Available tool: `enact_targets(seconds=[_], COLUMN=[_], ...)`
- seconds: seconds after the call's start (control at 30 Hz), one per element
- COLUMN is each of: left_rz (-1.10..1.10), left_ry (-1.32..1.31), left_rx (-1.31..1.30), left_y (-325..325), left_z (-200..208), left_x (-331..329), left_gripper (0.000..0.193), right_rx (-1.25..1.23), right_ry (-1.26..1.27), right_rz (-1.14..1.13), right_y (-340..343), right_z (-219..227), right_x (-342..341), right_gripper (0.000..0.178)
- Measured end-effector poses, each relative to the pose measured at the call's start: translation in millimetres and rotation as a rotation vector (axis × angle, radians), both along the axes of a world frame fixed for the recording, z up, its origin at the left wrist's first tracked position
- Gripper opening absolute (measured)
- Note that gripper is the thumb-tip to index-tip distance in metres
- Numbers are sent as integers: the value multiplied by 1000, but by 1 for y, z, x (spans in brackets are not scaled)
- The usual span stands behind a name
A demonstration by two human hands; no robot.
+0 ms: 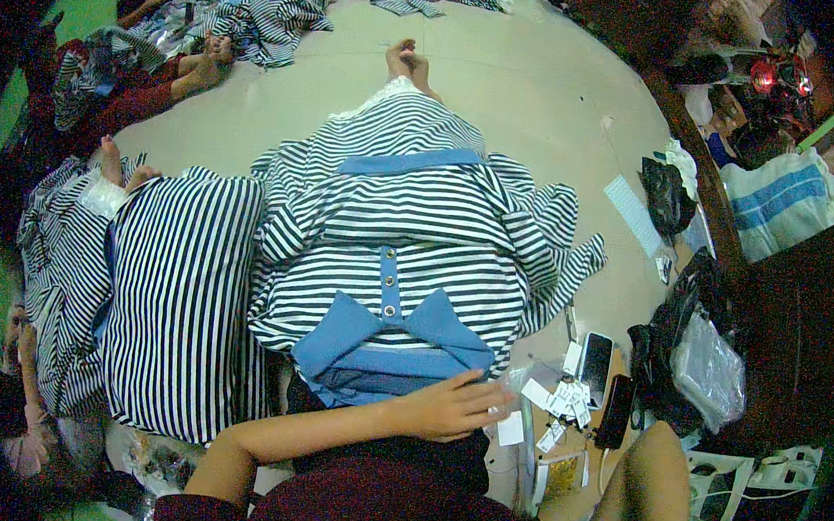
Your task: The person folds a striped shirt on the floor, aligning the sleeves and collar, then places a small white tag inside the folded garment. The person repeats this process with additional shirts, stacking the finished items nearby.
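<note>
A black-and-white striped polo shirt lies spread in front of me, its blue collar toward me and its blue buttoned placket above. My left hand reaches across my body just beside the collar's near right edge. Its fingers are stretched out toward a clear plastic sheet and white paper tags; nothing shows in its grasp. My right arm is bent at the lower right with the elbow up, and its hand is out of the picture. Left of the shirt is a stack of folded striped shirts.
Bare feet show beyond the shirt. At right lie a phone, a dark oblong device with a cable, black plastic bags and clear packaging. Other people sit at left, near heaped striped garments.
</note>
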State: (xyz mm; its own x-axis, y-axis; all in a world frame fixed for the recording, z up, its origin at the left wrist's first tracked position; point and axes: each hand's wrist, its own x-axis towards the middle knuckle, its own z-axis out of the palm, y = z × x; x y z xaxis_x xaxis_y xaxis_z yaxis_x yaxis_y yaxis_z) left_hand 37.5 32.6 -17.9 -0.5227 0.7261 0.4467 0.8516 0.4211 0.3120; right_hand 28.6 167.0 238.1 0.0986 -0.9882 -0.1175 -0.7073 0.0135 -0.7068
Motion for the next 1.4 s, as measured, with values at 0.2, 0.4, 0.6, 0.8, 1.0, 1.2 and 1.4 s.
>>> enact_targets(seconds=[0.2, 0.4, 0.6, 0.8, 1.0, 1.2, 1.4], left_rz=[461, 539, 1053, 866, 1001, 922, 987], left_ry=[-220, -445, -197, -407, -322, -250, -729], left_rx=[332, 608, 254, 278, 414, 187, 294], left_y=[-2, -17, -36, -45, -45, -81, -141], left_z=[8, 15, 19, 10, 10, 37, 45], left_x=[3, -2, -40, -66, -68, -28, 23], left_gripper=[30, 22, 32, 27, 36, 42, 37], right_rx=[5, 30, 56, -65, -189, 21, 54], right_ry=[-40, -103, -161, 301, 319, 356, 418], right_rz=[-9, 15, -447, -1001, -1009, -884, -778], right_y=[0, 9, 19, -12, 0, -3, -4], right_z=[-3, -5, -72, -191, -203, -199, -202], right_x=[6, 4, -28, -29, -16, -20, -23], right_gripper=[24, 24, 24, 23, 27, 51, 53])
